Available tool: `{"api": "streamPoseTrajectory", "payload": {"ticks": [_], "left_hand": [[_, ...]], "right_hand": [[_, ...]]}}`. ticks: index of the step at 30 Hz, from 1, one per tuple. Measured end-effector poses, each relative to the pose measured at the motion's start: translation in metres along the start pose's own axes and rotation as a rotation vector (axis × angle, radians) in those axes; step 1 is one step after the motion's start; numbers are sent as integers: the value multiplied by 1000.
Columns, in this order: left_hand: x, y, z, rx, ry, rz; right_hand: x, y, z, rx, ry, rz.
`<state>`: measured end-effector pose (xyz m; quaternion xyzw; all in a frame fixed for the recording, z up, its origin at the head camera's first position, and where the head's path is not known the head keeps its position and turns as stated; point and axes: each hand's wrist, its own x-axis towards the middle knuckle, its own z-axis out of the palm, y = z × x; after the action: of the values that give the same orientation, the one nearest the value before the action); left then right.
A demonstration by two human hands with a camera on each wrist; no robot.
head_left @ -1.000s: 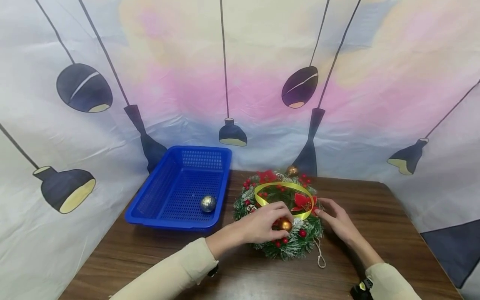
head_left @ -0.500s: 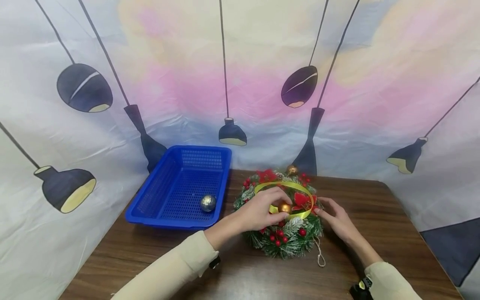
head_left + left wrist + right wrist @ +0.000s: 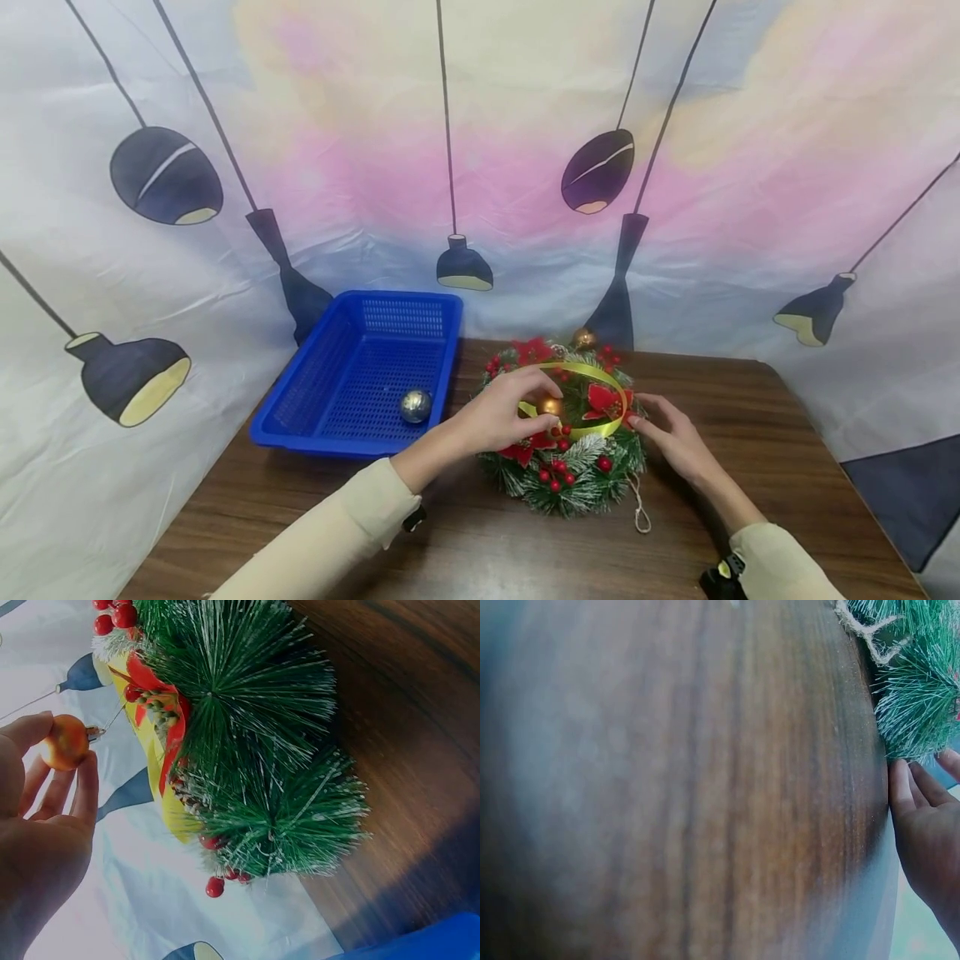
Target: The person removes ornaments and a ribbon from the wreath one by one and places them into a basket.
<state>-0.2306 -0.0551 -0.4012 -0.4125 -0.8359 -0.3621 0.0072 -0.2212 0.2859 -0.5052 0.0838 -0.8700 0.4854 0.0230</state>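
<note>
Between its thumb and fingers, my left hand (image 3: 498, 412) pinches a shiny orange-gold bauble (image 3: 551, 406) over the near-left part of a Christmas wreath (image 3: 581, 492). The left wrist view shows the bauble (image 3: 64, 742) beside the greenery, its metal cap toward the wreath and a thin thread at the cap. Frosted green needles, red berries and red poinsettias make up the wreath, with a yellow ribbon (image 3: 624, 392) looped on top. My right hand (image 3: 675, 437) touches the wreath's right edge with extended fingers; its fingertips meet the needles in the right wrist view.
A blue perforated basket (image 3: 330, 450) stands to the left, a silver ball (image 3: 416, 406) inside it. Another gold bauble (image 3: 584, 338) sits at the wreath's far edge. A twine loop (image 3: 642, 521) lies on the brown wooden table (image 3: 525, 567). A printed cloth (image 3: 375, 167) hangs behind.
My left hand has lifted the orange-gold bauble away from the wreath's near side, back and to the left, uncovering the front berries. My right hand has stayed in place.
</note>
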Motion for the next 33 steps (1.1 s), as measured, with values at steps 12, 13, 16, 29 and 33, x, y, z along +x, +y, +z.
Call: {"api": "streamPoseTrajectory", "payload": {"ticks": [12, 13, 16, 29, 33], "left_hand": [[-14, -7, -3, -9, -52, -38], [-15, -8, -3, -8, -57, -43], [-16, -10, -3, 9, -67, -47], [-21, -17, -10, 17, -63, -69], [-22, -18, -28, 34, 2, -65]], "right_hand": [[0, -1, -1, 4, -7, 2], [0, -1, -1, 5, -7, 1], [0, 0, -1, 5, -5, -2], [0, 3, 0, -5, 1, 2], [1, 3, 0, -8, 3, -5]]}}
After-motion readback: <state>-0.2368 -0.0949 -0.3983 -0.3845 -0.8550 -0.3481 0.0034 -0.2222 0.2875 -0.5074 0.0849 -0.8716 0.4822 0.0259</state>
